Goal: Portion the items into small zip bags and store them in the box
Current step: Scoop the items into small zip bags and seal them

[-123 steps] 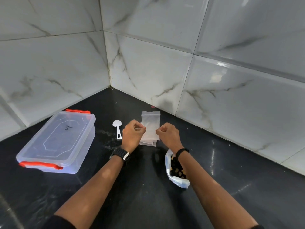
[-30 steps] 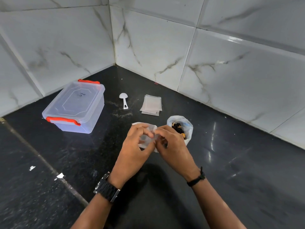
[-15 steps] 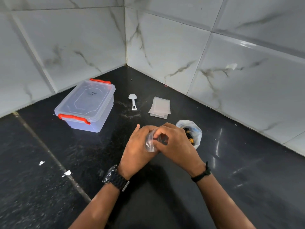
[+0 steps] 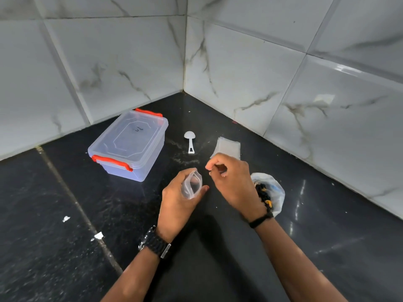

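Zip bag is in our left hand, fingers curled round it, mouth up and spread wide. It's held over the middle of the counter, off the surface. It looks empty.

Change from half a second ago: both hands were on the bag, working the seal. Now our right hand has let go and sits just right of the bag, apart from it, fingers loosely curled with the tips drawn together. We see nothing in them. So the bag is open and held one-handed, and the right hand is free for a tool or the items.

Source bag with the dark items sits just right of that wrist, partly hidden by it. Spoon lies untouched toward the back corner, beyond the hands. The stack of spare bags is beside it, by the right wall, its near edge hidden by the right hand.

Box is to the left of the spoon by the left wall, lid on, red clips at both ends. Nothing visible inside.

Our read: opening step done, filling not started. Next is probably the spoon or a pinch straight from the source bag. Risk: thin film may fold shut in a one-hand hold.
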